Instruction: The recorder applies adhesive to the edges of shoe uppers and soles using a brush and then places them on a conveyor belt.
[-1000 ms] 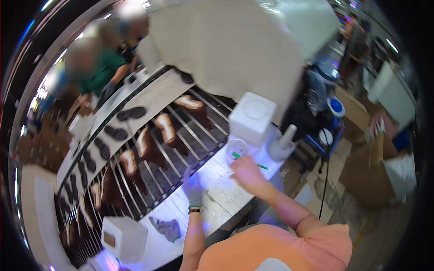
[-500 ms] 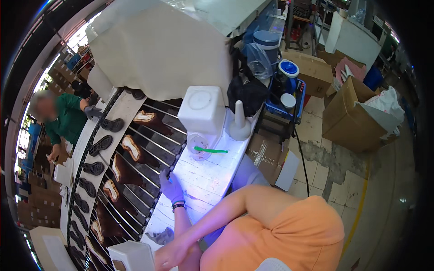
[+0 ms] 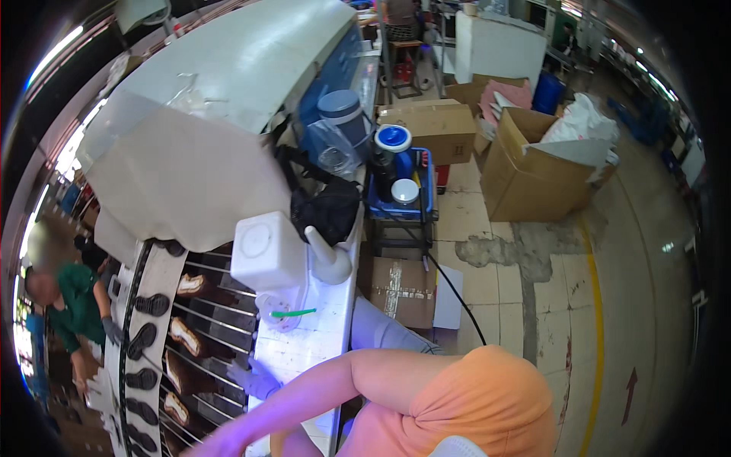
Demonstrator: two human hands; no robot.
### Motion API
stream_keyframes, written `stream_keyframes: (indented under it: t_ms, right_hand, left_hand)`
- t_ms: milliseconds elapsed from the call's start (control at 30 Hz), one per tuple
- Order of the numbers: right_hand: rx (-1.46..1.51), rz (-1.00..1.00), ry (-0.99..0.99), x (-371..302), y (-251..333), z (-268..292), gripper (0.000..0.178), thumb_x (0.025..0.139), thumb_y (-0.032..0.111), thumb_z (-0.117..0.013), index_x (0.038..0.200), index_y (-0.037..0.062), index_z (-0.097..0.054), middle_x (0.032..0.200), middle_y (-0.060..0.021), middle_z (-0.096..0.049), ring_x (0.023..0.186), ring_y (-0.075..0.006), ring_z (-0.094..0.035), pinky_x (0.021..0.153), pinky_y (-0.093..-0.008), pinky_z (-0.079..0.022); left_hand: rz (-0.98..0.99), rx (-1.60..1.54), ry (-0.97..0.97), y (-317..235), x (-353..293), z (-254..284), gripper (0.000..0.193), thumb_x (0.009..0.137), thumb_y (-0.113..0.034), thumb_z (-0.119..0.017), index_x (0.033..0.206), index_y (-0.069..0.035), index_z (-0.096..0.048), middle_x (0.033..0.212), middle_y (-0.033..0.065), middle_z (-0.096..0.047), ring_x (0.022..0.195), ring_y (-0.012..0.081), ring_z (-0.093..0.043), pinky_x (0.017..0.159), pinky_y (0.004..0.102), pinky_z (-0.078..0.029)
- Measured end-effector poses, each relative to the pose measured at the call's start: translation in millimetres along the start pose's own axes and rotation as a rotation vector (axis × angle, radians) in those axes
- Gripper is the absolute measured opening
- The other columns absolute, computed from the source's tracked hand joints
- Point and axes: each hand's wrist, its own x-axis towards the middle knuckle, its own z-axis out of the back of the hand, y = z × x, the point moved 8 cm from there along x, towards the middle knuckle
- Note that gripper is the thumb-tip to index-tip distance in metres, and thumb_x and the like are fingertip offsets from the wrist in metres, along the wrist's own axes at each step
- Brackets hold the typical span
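My left hand (image 3: 257, 379), in a thin light purple-looking glove, lies at the edge of the white worktable (image 3: 304, 359) beside the metal rods of a rack. Its fingers look stretched out, with nothing seen in them. My bare right arm crosses in front of the left forearm, and my right hand (image 3: 215, 443) is blurred and cut off at the lower edge. Brown boot uppers (image 3: 181, 335) with pale fluffy lining lie on the rods. On the table stand a white plastic jug (image 3: 266, 250), a small clear cup (image 3: 276, 318) with a green-handled brush (image 3: 293, 313), and a white spouted bottle (image 3: 329, 259).
Black shoe soles (image 3: 142, 340) line a pale belt (image 3: 114, 358) beyond the rods. Across it stands a co-worker in green (image 3: 80, 305), with a grey-gloved hand. A black bag (image 3: 327, 202), a blue crate (image 3: 426, 179) and cardboard boxes (image 3: 533, 175) are at the right. A beige sheet (image 3: 183, 175) hangs over the belt.
The view has swung right, so the table and rack appear further left and lower. My right hand has slipped partly out below. The grey cloth-like item on the table no longer shows.
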Motion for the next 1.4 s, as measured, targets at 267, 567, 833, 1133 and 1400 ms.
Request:
stream_keyframes:
  t_ms: [267,567,833,1133,1400]
  right_hand:
    - [-0.103,-0.053,-0.121,-89,13,-15,0.043,0.095,0.040,-0.043,0.089,0.0064,-0.069,0.087,-0.0124,-0.069,0.081,-0.0249,-0.063,0.074,-0.0375,-0.047]
    - [-0.156,-0.078,-0.128,-64,0,35,0.043,0.094,0.042,-0.045,0.089,0.0080,-0.070,0.087,-0.0126,-0.069,0.081,-0.0270,-0.064,0.073,-0.0387,-0.048]
    - [-0.064,0.026,0.151,-32,39,-2,0.042,0.094,0.044,-0.047,0.088,0.0094,-0.070,0.087,-0.0128,-0.069,0.081,-0.0288,-0.064,0.072,-0.0397,-0.048]
    - [0.038,0.162,0.616,-20,61,-78,0.042,0.093,0.046,-0.048,0.088,0.0109,-0.070,0.087,-0.0130,-0.069,0.082,-0.0306,-0.064,0.072,-0.0407,-0.049]
    - [0.265,0.245,0.222,11,71,-19,0.065,0.082,0.062,-0.051,0.099,0.0010,-0.066,0.100,-0.0157,-0.066,0.096,-0.0336,-0.063,0.086,-0.0423,-0.047]
  left_hand:
    - [-0.085,0.019,0.183,-35,8,14,0.062,0.092,-0.036,-0.052,0.140,-0.001,-0.035,0.148,0.0223,-0.029,0.140,0.0364,-0.021,0.114,0.0481,-0.019]
    - [-0.371,0.357,0.325,-13,7,17,0.063,0.091,-0.035,-0.052,0.142,-0.003,-0.033,0.150,0.0211,-0.026,0.142,0.0353,-0.017,0.116,0.0502,-0.012]
    - [-0.425,0.282,0.329,-11,20,50,0.068,0.084,-0.030,-0.059,0.142,-0.004,-0.034,0.152,0.0174,-0.024,0.144,0.0342,-0.011,0.114,0.0565,0.001]
    - [-0.766,0.148,0.523,-30,17,44,0.066,0.086,-0.032,-0.057,0.141,-0.004,-0.034,0.149,0.0159,-0.031,0.142,0.0317,-0.020,0.115,0.0557,-0.008]
    - [-0.978,0.277,0.555,-19,1,43,0.067,0.089,-0.035,-0.052,0.144,-0.004,-0.029,0.152,0.0142,-0.024,0.143,0.0273,-0.018,0.116,0.0522,-0.007]
